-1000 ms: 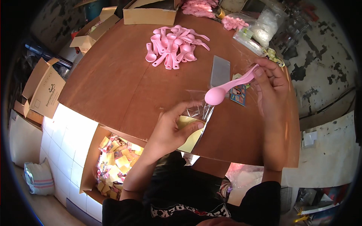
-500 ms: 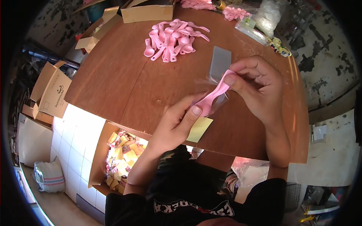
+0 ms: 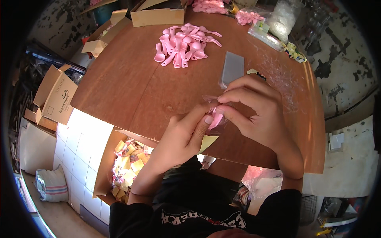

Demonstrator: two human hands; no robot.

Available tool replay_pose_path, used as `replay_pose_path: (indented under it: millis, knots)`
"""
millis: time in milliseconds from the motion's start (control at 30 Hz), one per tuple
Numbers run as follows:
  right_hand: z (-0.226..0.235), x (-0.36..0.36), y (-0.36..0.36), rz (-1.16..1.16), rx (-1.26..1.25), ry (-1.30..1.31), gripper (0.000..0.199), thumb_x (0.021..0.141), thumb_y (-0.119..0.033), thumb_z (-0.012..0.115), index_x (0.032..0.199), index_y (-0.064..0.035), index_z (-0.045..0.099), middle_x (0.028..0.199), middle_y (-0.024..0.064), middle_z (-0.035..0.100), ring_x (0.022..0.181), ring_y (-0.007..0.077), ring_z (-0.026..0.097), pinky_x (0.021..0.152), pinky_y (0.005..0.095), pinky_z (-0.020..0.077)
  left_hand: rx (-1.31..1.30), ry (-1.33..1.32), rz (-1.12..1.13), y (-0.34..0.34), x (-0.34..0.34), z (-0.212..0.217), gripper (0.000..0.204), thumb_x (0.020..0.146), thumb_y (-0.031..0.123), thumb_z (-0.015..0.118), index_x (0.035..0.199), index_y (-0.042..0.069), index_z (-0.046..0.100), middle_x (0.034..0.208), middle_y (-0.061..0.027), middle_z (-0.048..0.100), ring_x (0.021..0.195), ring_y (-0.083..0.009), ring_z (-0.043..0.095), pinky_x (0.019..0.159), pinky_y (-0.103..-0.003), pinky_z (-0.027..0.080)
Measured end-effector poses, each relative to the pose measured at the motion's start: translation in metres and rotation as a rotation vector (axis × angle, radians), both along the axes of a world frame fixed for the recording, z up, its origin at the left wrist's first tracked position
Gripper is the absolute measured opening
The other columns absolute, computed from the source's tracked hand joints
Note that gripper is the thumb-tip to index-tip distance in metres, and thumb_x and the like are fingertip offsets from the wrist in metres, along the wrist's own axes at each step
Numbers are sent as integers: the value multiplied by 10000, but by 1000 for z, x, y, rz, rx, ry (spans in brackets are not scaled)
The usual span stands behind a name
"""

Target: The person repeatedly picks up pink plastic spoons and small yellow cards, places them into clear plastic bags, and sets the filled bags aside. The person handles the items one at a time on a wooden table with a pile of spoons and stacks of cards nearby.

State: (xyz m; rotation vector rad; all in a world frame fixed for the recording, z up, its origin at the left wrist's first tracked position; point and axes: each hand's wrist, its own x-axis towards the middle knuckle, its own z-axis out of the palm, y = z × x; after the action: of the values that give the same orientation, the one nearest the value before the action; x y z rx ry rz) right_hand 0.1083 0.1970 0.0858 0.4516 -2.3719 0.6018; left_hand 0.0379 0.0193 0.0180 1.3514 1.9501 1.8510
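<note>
**Pink spoon pinched inside clear sleeve, both hands closed on it**

Left hand (image 3: 180,137) and right hand (image 3: 256,113) meet together over the near edge of the counter (image 3: 131,87). Between the fingertips: a pink spoon (image 3: 216,118), mostly covered, inside a small clear plastic sleeve (image 3: 210,101). Left thumb presses the spoon from below; right fingers pinch the sleeve's upper edge. Judged: the two-sided pinch keeps the thin film from slipping off the spoon.

A yellowish card (image 3: 207,142) pokes out beneath the left hand, partly hidden; whether it is gripped, cannot tell.

Beyond the right hand, just past the knuckles: a flat grey stack (image 3: 232,68). Farther ahead of both hands, a loose heap of pink spoons (image 3: 182,45), within reach but well apart from the work. Below the left forearm, off the counter, an open carton of small wrapped packets (image 3: 127,162).
</note>
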Motion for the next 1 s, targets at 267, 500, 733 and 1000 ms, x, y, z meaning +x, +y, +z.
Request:
replay_pose_path:
  millis: [267,500,733,1000]
  knots:
    - [2,10,-5,-59,107,-50,176,703,-8,778,867,-16,714,861,71,646,755,223,634,657,321,511,-221,223,10,-12,3,5,275,941,30,550,1213,-2,570,820,-194,670,729,-379,684,649,-374,526]
    - [-2,12,-7,-90,308,-48,121,686,31,710,783,-12,651,813,67,602,722,241,609,630,350,507,-263,358,16,-11,5,0,299,893,1,561,1192,-5,573,768,-187,661,682,-392,665,601,-416,522]
    - [-11,13,5,-95,106,-175,139,628,54,669,730,-15,603,767,69,592,683,212,601,602,330,490,-364,413,-98,-12,2,-3,323,854,21,571,1176,20,570,679,-181,631,574,-381,630,544,-460,507]
    - [31,34,51,269,-865,-310,95,795,-94,647,840,-26,596,852,27,575,819,156,573,761,311,464,252,66,-59,-9,8,-21,311,973,23,515,1281,-8,549,1095,-228,688,874,-288,729,749,-336,573]
